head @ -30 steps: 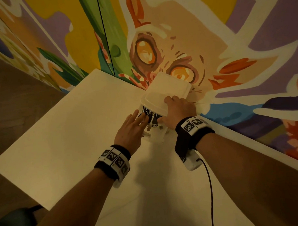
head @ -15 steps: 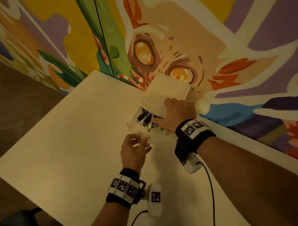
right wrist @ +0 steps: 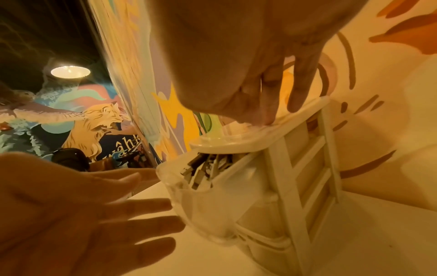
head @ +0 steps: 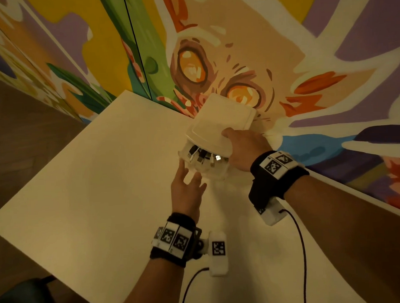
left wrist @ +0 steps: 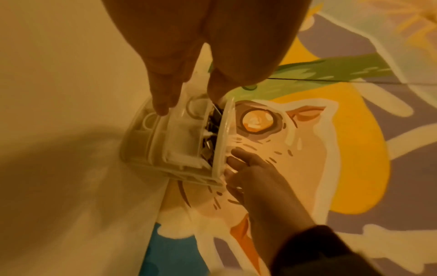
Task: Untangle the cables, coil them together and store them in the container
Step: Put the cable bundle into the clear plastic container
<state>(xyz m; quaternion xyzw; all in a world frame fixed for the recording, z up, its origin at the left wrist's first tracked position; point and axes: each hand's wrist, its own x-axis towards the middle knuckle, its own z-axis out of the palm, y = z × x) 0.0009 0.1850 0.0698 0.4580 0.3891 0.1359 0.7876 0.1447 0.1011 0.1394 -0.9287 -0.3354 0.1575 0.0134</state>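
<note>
Pulled back from the container (head: 204, 167), left hand (head: 186, 190) is held fingers-spread, while right hand (head: 242, 147) steadies it, seemingly keeping cables (head: 200, 154) stowed.

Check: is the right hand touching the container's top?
Touching. The right wrist view shows the right hand's fingertips pressed flat on the container's top.

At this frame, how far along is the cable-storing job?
Done: the cables sit inside the drawer. In hand: the right hand steadies the container from above while the open left hand touches the pulled-out drawer front. Left: closing the drawer.
</note>
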